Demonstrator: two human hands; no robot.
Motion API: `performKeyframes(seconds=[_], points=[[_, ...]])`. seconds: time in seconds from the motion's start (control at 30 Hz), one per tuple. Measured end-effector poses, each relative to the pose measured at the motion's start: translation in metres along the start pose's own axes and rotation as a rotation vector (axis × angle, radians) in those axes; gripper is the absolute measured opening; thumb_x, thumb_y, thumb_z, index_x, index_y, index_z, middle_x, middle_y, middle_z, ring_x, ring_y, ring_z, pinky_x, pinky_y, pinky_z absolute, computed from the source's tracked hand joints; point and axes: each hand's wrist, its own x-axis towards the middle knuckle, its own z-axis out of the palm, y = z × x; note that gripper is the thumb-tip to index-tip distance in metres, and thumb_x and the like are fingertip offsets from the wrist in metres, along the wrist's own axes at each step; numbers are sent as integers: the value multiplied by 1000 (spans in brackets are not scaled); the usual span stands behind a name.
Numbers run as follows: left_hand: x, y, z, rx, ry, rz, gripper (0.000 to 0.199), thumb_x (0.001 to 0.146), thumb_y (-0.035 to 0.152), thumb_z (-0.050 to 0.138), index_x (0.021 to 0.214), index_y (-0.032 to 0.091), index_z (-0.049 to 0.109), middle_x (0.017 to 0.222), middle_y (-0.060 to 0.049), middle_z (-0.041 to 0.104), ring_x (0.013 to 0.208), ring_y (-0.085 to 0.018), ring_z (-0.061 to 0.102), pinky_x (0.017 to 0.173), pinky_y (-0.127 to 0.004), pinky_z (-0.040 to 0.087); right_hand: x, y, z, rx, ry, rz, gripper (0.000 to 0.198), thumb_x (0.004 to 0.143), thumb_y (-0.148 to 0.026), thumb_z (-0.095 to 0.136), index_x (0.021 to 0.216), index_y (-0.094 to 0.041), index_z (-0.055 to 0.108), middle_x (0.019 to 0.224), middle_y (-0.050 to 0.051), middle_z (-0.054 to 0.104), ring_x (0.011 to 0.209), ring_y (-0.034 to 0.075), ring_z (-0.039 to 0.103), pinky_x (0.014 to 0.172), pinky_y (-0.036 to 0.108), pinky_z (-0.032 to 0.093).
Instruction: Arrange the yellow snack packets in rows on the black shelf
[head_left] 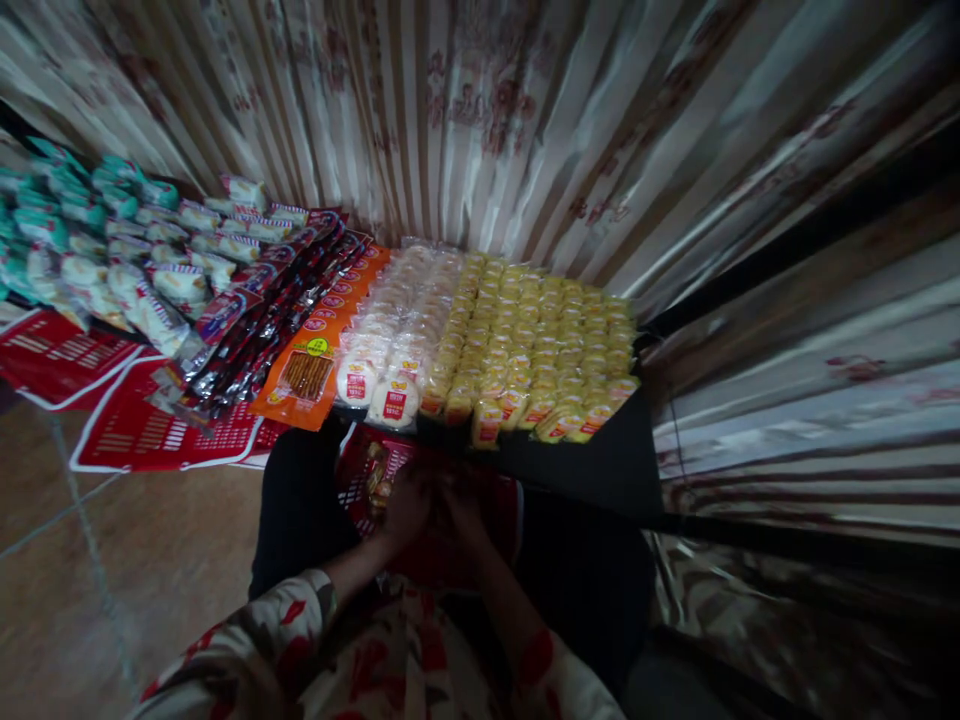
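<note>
Patterned curtains [480,190] back a desk [600,480], rows of wrapped snacks [540,340] left mid-frame. Lower center, my left hand [409,507] and right hand [460,507] near each other over a red bag [442,562]; dimness hides my grip and any progress inside.

The black table [600,468] has 2 rows of white packs [420,300] past the left hand [409,506], yellow packs [540,340] past the right hand [461,512], and an orange bag [330,320] and dark red bags [266,320] farther left.
</note>
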Motion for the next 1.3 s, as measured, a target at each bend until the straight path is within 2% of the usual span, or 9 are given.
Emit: performKeyframes(seconds=[0.17, 0.3, 0.43, 0.53, 0.63, 0.8, 0.93, 1.13, 1.3], points=[[-14, 11, -16, -45, 158, -28, 32, 84, 15, 46, 112, 14, 62, 122, -13, 60, 117, -24, 53, 104, -43, 40, -31, -41, -12, 225, -29, 164, 47, 64, -46, 69, 100, -17, 66, 105, 10, 71, 95, 26, 67, 87, 39, 51], [-23, 15, -24, -228, 116, -28, 35, 83, 17, 49, 118, 17, 56, 117, -11, 64, 111, -21, 59, 98, -40, 46, -47, -56, -17, 350, -20, 248, 50, 54, -47, 76, 94, -19, 67, 97, 7, 74, 90, 26, 69, 86, 40, 53], [-28, 29, -27, -261, 134, -10, 36, 84, 19, 49, 119, 16, 55, 112, -11, 65, 109, -21, 59, 98, -39, 46, -55, -57, -20, 446, 0, 260, 50, 50, -50, 79, 87, -18, 69, 88, 7, 75, 81, 27, 71, 84, 44, 54], [-31, 47, -31, -235, 152, 57, 37, 83, 19, 49, 119, 18, 55, 111, -9, 65, 108, -21, 59, 96, -38, 47, -59, -60, -27, 415, -36, 195, 48, 57, -54, 75, 90, -20, 70, 91, 7, 75, 83, 29, 70, 83, 48, 54], [-34, 68, -37, -184, 116, 184, 40, 83, 18, 48, 123, 19, 53, 116, -9, 62, 110, -20, 58, 98, -38, 46, -62, -66, -41, 174, -5, 44, 42, 64, -54, 69, 93, -23, 71, 96, 6, 74, 91, 29, 69, 87, 48, 52], [-34, 106, -46, -53, -10, 408, 46, 82, 14, 45, 126, 22, 52, 121, -6, 59, 113, -20, 55, 102, -37, 43, -74, -80, -70, -213, 253, -231, 48, 70, -44, 64, 113, -23, 64, 119, 8, 66, 112, 28, 59, 102, 45, 43], [-27, 145, -46, -29, -97, 612, 44, 85, 12, 39, 127, 18, 51, 122, -9, 59, 116, -19, 53, 103, -35, 43, -80, -96, -91, -344, 397, -399, 47, 75, -42, 60, 116, -20, 63, 116, 11, 66, 109, 26, 59, 98, 44, 45], [-6, 206, -25, -6, -127, 728, 45, 87, 16, 38, 131, 18, 46, 128, -9, 56, 121, -21, 49, 108, -38, 39, -63, -106, -127, -183, 617, -408, 52, 71, -51, 61, 109, -15, 64, 106, 14, 69, 93, 25, 65, 88, 41, 50], [-5, 237, 2, -90, -114, 709, 53, 86, 18, 37, 137, 8, 37, 147, -16, 34, 139, -23, 29, 116, -39, 27, -42, -117, -159, -45, 658, -380, 59, 72, -53, 61, 115, -14, 58, 100, 12, 70, 84, 21, 66, 79, 34, 53]])
